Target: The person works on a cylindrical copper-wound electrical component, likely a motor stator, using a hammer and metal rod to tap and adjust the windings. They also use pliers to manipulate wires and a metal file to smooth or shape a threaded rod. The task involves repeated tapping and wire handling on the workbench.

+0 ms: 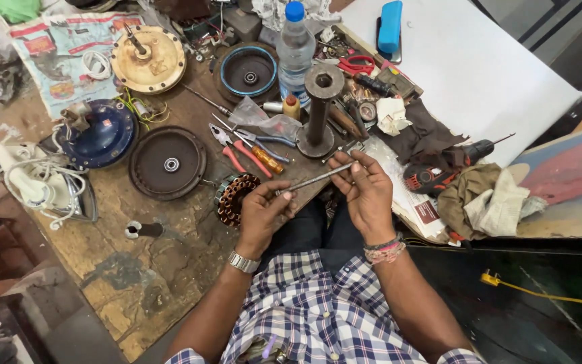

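Observation:
Both my hands hold a thin metal rod [318, 178] level over the front edge of the workbench [136, 283]. My left hand [264, 214], with a metal wristwatch, pinches the rod's near end. My right hand [366, 192], with pink bracelets at the wrist, grips its far end between thumb and fingers. A copper-wound motor stator [232, 197] lies just left of my left hand. A tall metal cylinder on a round base [319, 111] stands right behind the rod.
Dark round motor covers [167, 163] [248, 71], a blue dome cover [100, 133] and a cream disc [147, 59] lie on the bench. Pliers and screwdrivers [254, 149], a water bottle [295, 50], a red-black drill [439, 174], rags [486, 199] and a white iron [35, 182] surround them.

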